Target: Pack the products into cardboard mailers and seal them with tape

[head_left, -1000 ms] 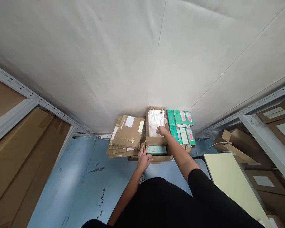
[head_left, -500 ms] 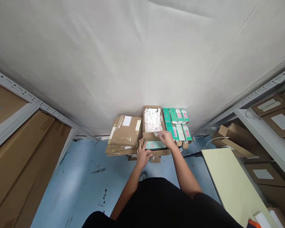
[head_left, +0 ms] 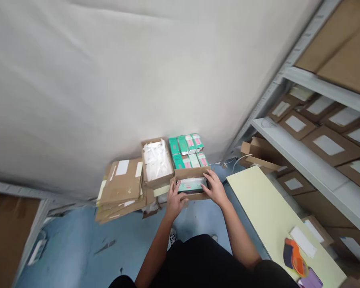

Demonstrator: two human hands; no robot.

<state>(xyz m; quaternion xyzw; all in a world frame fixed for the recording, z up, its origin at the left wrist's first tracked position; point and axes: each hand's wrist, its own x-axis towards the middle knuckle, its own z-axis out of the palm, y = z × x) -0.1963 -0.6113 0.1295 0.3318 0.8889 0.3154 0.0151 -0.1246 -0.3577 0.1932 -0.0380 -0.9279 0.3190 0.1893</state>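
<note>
An open cardboard box [head_left: 192, 173] is held between my two hands, with its flaps up. Inside lies a green printed box [head_left: 189, 186], and a clear or whitish strip shows along its far side. My left hand [head_left: 174, 201] grips the left end, thumb at the near edge. At the right end, my right hand [head_left: 217, 189] has its fingers bent over the wall. Just beyond, to the left, stands a carton [head_left: 160, 182] filled with white wrapped pieces [head_left: 157, 158]. Several green and pink boxes [head_left: 186, 146] stand in rows behind the held box.
Flattened cardboard [head_left: 121, 186] is stacked at the left. To the right is a pale yellow table [head_left: 255, 192] bearing an orange tape dispenser [head_left: 295, 256]. Shelving [head_left: 312, 148] with labelled cartons runs along the right. A grey-white wall [head_left: 123, 80] rises behind.
My right hand has left the carton of white pieces and now grips the cardboard box. That box has shifted right of the carton, in front of the green boxes. My view has turned right.
</note>
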